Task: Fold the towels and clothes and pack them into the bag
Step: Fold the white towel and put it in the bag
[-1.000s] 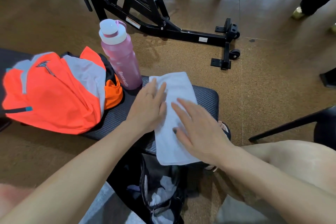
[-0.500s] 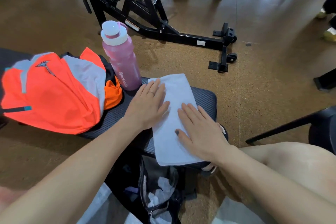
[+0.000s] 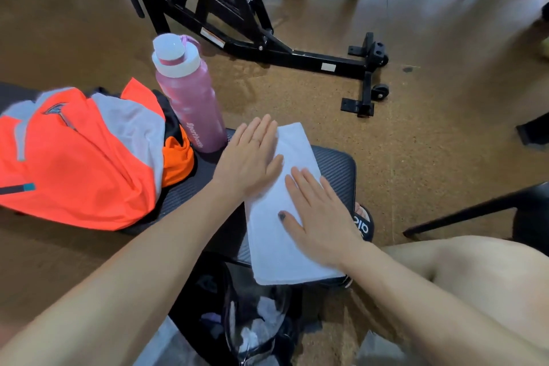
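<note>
A black exercise frame [image 3: 267,38] stands on the floor at twelve o'clock, and a black padded bench [image 3: 338,169] runs from nine o'clock to the centre, bearing an orange and grey garment [image 3: 80,163] at nine o'clock with a pink bottle [image 3: 190,104] upright just beside it at eleven. A folded white towel [image 3: 285,235] lies on the bench's near end at the centre, above an open dark bag [image 3: 252,321] at six o'clock. The right hand [image 3: 320,220] presses flat on the towel with straight fingers, grasping nothing, and the left hand [image 3: 252,157] lies equally flat at the towel's far left edge.

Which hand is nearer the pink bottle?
Left. The left hand lies flat on the towel's far left edge, just beside the pink bottle; the right hand presses the towel farther right, nearer the person.
</note>
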Action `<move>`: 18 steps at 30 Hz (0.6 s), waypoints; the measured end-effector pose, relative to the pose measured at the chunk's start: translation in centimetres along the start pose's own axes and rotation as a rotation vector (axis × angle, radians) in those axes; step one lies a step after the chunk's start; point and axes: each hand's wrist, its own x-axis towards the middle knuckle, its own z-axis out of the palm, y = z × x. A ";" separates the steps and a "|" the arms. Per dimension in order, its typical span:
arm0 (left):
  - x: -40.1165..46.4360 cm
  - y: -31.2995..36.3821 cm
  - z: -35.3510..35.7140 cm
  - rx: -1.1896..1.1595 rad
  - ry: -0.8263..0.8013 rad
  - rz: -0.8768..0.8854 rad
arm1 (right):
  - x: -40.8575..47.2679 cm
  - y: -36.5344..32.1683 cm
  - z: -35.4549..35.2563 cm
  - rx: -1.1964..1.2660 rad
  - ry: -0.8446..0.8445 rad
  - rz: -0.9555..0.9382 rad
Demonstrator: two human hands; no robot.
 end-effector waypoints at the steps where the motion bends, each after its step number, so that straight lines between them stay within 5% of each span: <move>1: -0.6 -0.1 0.4 -0.023 -0.034 0.007 | 0.0 0.1 0.0 0.003 -0.010 -0.001; 4: -1.2 0.0 0.4 -0.022 -0.113 -0.015 | 0.0 0.6 -0.7 0.028 -0.055 -0.033; 10: -7.5 3.7 -3.5 -0.074 0.151 0.361 | -2.6 1.8 -4.6 0.015 -0.073 -0.130; 18: -16.0 4.7 -2.0 0.178 -0.080 0.477 | -6.6 1.8 -3.0 -0.224 -0.200 -0.351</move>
